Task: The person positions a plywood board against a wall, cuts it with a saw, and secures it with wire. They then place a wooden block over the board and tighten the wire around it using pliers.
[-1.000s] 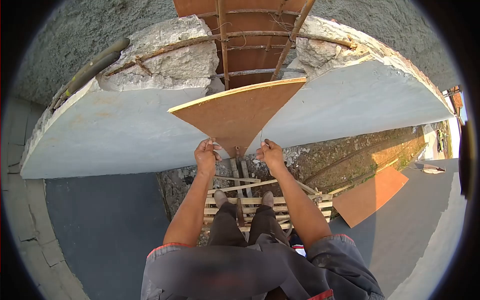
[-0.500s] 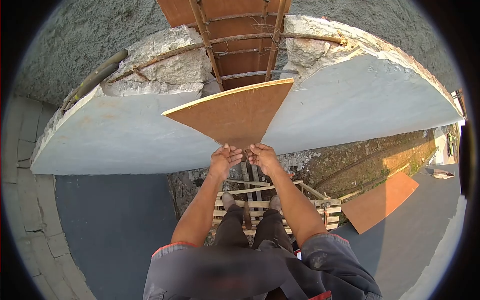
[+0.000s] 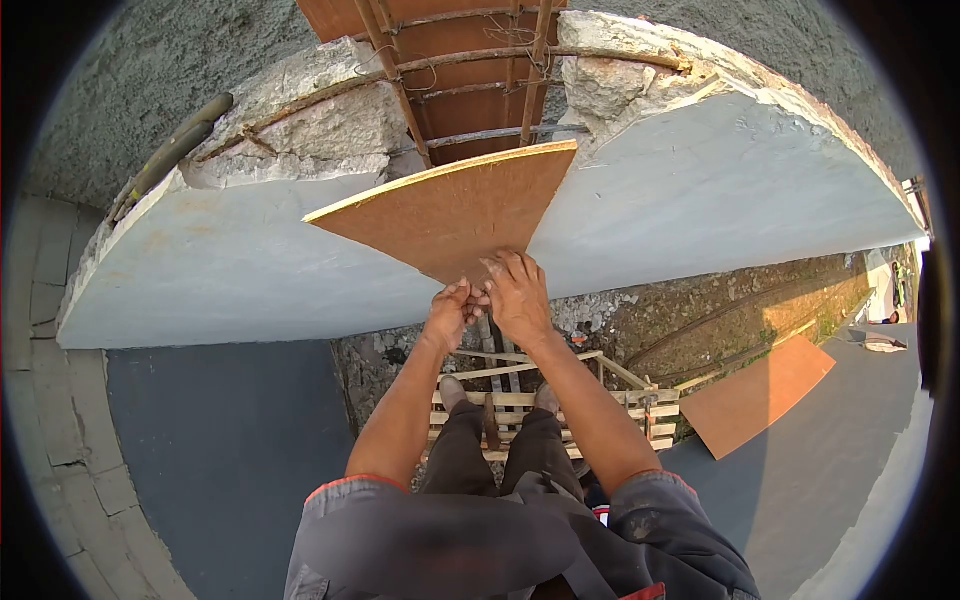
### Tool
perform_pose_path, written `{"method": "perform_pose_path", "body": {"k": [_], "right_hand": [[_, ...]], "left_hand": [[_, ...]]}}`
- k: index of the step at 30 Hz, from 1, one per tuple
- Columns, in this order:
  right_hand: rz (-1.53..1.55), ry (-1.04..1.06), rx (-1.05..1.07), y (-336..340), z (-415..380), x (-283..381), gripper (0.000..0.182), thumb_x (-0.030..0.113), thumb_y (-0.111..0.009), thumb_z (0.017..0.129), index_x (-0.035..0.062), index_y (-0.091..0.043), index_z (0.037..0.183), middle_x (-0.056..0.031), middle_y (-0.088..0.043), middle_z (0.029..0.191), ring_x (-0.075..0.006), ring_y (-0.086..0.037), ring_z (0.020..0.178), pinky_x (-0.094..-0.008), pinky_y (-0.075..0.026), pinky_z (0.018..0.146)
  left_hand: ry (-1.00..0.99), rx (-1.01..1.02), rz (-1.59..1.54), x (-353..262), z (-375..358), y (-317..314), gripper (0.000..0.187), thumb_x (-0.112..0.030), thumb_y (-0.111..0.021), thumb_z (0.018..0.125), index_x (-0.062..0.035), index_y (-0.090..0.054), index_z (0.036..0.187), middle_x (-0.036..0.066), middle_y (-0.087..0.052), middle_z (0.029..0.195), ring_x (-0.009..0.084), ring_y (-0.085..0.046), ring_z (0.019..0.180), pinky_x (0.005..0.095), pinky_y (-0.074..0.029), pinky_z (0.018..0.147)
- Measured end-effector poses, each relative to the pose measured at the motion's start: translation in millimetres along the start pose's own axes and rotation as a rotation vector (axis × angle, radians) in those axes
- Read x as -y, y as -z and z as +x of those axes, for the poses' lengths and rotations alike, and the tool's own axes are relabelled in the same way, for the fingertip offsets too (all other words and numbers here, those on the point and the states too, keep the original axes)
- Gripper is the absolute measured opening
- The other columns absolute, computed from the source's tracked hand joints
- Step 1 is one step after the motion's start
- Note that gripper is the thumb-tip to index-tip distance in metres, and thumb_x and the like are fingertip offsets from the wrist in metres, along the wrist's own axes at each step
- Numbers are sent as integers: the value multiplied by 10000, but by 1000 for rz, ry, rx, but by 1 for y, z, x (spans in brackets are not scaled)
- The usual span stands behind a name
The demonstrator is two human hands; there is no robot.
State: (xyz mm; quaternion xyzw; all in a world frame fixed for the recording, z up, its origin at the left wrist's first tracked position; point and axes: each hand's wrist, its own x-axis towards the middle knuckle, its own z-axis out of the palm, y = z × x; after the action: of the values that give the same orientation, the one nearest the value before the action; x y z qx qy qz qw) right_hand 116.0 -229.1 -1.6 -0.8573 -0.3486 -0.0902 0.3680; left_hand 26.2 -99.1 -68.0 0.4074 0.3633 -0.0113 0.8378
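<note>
A brown plywood panel [image 3: 460, 205] with a pale cut top edge stands against the light blue-grey wall [image 3: 690, 200], below a gap in the broken concrete. My left hand [image 3: 457, 310] is at the panel's lower end, thumb and fingers pinched together; whatever is between them is too small to make out. Beside it, my right hand [image 3: 516, 292] lies over the panel's lower right part, fingers bent and pressed close together. What that hand grips, if anything, is hidden beneath it.
Rusty rebar [image 3: 530, 75] crosses the gap above the panel. Dark hoses [image 3: 180, 150] lie on the wall's left top. Under my feet is a wooden slat platform [image 3: 510, 400]. Another brown board [image 3: 760, 395] lies at right, near a grey slab [image 3: 230, 430] further left.
My right hand has moved up onto the panel's face from its lower tip. The view has shifted slightly, so wall and panel appear higher and further left.
</note>
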Motion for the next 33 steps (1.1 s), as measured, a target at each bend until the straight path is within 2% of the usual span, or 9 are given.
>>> {"method": "perform_pose_path", "body": {"k": [1, 7, 10, 13, 19, 21, 24, 27, 33], "right_hand": [[-58, 285, 94, 4, 6, 2, 120, 118, -632, 814, 56, -691, 898, -159, -609, 1182, -305, -532, 1125, -439, -420, 893], [-280, 222, 707, -8, 19, -4, 241, 164, -601, 830, 70, -682, 1037, -126, -671, 1086, -277, -565, 1139, -402, -396, 988], [-174, 226, 449, -29, 4, -13, 139, 117, -638, 793, 39, -662, 905, -146, -675, 948, -325, -626, 1017, -447, -465, 891], [-127, 160, 432, -27, 1, -15, 127, 125, -640, 810, 21, -645, 884, -176, -678, 945, -348, -660, 910, -444, -500, 816], [-115, -34, 520, -27, -1, -9, 157, 146, -598, 896, 28, -665, 973, -176, -699, 978, -322, -669, 964, -421, -500, 874], [-121, -32, 474, -32, -3, -11, 151, 148, -595, 899, 27, -664, 958, -181, -703, 943, -329, -678, 927, -425, -506, 854], [-113, -37, 392, -40, -6, -17, 146, 149, -587, 907, 25, -661, 929, -191, -707, 880, -347, -691, 849, -435, -521, 801], [-70, -81, 348, -45, -10, -18, 142, 146, -580, 911, 22, -649, 909, -205, -701, 837, -374, -691, 796, -459, -531, 744], [58, -316, 303, -56, -27, -6, 110, 148, -567, 917, 50, -614, 905, -239, -679, 819, -434, -665, 801, -526, -524, 701]], "left_hand": [[-10, 3, 3, 1, 3, 2, 298, -361, -527, 1023, -88, -583, 919, 61, -674, 849, 139, -545, 644, 277, -412, 588], [0, -17, 72, -9, 4, 5, 213, -271, -567, 1010, -90, -577, 899, 45, -672, 812, 121, -549, 619, 255, -422, 575], [-19, 28, 127, -16, -2, 6, 127, -186, -564, 994, -66, -595, 969, 46, -678, 823, 120, -549, 624, 256, -428, 583], [-12, 69, 33, -27, -9, 7, 92, -104, -578, 963, -31, -627, 991, 49, -653, 848, 121, -542, 671, 254, -410, 607], [-107, -76, 587, -9, 8, 24, 52, -60, -680, 863, -15, -705, 856, 17, -625, 688, 105, -499, 547, 258, -404, 520], [-441, -281, 831, -8, 7, 17, 92, -85, -683, 842, -3, -710, 810, 70, -638, 623, 174, -557, 517, 311, -436, 509], [-629, -380, 1103, -19, -2, 9, 130, -106, -665, 822, 18, -701, 805, 178, -681, 696, 296, -655, 607, 387, -500, 595], [-587, -409, 1188, -27, -8, -1, 168, -144, -642, 780, 0, -709, 834, 245, -683, 811, 434, -669, 787, 461, -530, 719], [-508, -481, 1165, -34, -28, -34, 160, -110, -637, 750, 27, -699, 806, 242, -682, 777, 391, -687, 752, 440, -529, 704]]}}
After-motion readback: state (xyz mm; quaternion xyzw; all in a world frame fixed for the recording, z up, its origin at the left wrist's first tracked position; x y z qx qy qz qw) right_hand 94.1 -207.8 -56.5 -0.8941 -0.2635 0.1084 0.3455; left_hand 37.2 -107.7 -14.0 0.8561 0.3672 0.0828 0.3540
